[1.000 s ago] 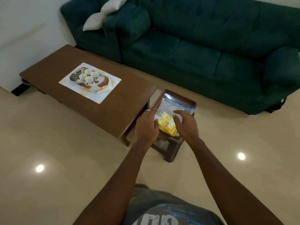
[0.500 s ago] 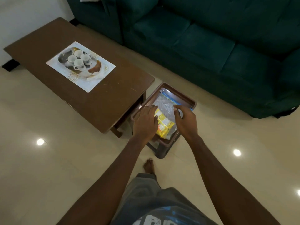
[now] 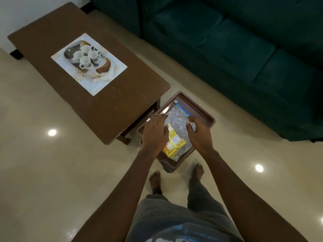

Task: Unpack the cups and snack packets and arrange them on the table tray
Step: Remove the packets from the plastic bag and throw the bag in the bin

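Observation:
A clear zip bag (image 3: 178,117) with a blue seal lies in a small brown stool-top tray (image 3: 197,104) beside the coffee table. Yellow snack packets (image 3: 175,143) show through the plastic at its near end. My left hand (image 3: 154,132) lies over the bag's left edge, thumb against the packets. My right hand (image 3: 199,135) has its fingers curled, pinching the plastic near the blue seal. On the coffee table sits a white patterned tray (image 3: 111,74) with several white cups (image 3: 85,57) grouped at its far-left end.
The brown coffee table (image 3: 108,105) stands left of the stool, its corner almost touching the stool. A dark green sofa (image 3: 236,41) runs along the far right. My bare feet (image 3: 155,179) stand on the glossy tile floor just before the stool.
My view has tilted down and drawn closer to the stool. Both hands have settled lower on the bag, and my right fingers have curled in on the plastic near the seal.

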